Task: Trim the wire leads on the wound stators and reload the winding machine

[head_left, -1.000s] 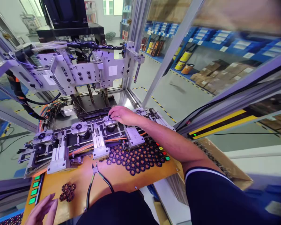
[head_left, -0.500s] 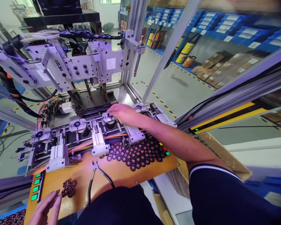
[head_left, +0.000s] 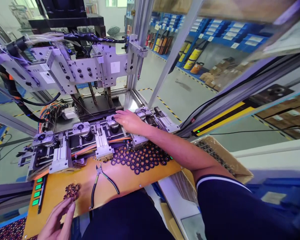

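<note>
My right hand (head_left: 129, 120) reaches across the machine and rests on a round metal fixture (head_left: 112, 120) in a row of such fixtures; its fingers curl over the fixture's top, and what they pinch is hidden. My left hand (head_left: 57, 220) lies at the near edge of the orange work board (head_left: 130, 181), fingers stretched toward a small cluster of dark round parts (head_left: 71, 191), not holding anything. A wide patch of the same dark ring-shaped parts (head_left: 140, 157) lies under my right forearm.
Black-handled cutting pliers (head_left: 99, 181) lie on the board between the hands. Green buttons (head_left: 37, 194) sit at the board's left edge. Above stands the machine's metal head (head_left: 72, 68) with cables. A cardboard box (head_left: 222, 158) sits to the right; shelving lies beyond the glass.
My left hand has slid forward and right toward the small cluster of parts. My right hand stays on the fixture; the view has shifted slightly.
</note>
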`<state>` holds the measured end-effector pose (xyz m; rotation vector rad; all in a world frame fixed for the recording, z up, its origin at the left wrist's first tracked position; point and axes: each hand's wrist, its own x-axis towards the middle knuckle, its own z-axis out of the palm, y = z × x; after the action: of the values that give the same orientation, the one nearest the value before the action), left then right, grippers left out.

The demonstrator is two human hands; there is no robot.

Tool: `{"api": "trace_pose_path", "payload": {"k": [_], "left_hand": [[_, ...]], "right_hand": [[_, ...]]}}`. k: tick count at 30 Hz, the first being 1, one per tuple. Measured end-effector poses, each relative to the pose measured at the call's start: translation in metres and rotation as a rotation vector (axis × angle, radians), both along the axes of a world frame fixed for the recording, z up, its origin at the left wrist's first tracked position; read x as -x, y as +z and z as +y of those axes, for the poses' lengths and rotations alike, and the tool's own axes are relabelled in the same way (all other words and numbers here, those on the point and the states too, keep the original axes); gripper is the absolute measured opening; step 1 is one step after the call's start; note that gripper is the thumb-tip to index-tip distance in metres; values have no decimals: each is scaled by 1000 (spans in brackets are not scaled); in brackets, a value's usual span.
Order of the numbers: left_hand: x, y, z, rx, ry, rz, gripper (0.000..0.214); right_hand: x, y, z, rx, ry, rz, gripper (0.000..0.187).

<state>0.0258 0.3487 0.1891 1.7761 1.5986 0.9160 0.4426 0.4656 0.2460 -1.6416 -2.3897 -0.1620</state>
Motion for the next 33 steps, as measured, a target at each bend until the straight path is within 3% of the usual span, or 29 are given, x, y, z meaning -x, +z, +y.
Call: {"api": "trace_pose_path", "payload": {"k": [7, 9, 11, 14, 17, 20, 23, 28, 33], "left_hand": [[-18, -15, -3, 14, -253, 47, 27], [-23, -14, -3, 7, -302, 51, 26], [-25, -13, -5, 5, -314, 48, 26], [-21, -16, -10, 36, -286, 55, 27], [-18, -24, -15, 84, -262, 48, 29], [-22, -27, -18, 106, -295, 21, 29], [-34, -19, -17, 85, -373, -7, 26], [-63, 6, -16, 80, -501, -71, 21], [-90, 21, -20, 353, -599, -252, 35]], "right_hand": [[9, 8, -1, -62, -58, 92, 28], [7, 10, -20, -103, -83, 131, 35], [8, 4, -56, -173, -121, 195, 41], [21, -29, -129, -266, -145, 373, 32], [43, -76, -194, -172, -140, 381, 18], [60, -115, -223, -91, -201, 381, 16], [66, -133, -223, -47, -263, 405, 20], [71, -130, -215, -67, -258, 512, 22], [114, -86, -216, -151, -150, 724, 12]]}}
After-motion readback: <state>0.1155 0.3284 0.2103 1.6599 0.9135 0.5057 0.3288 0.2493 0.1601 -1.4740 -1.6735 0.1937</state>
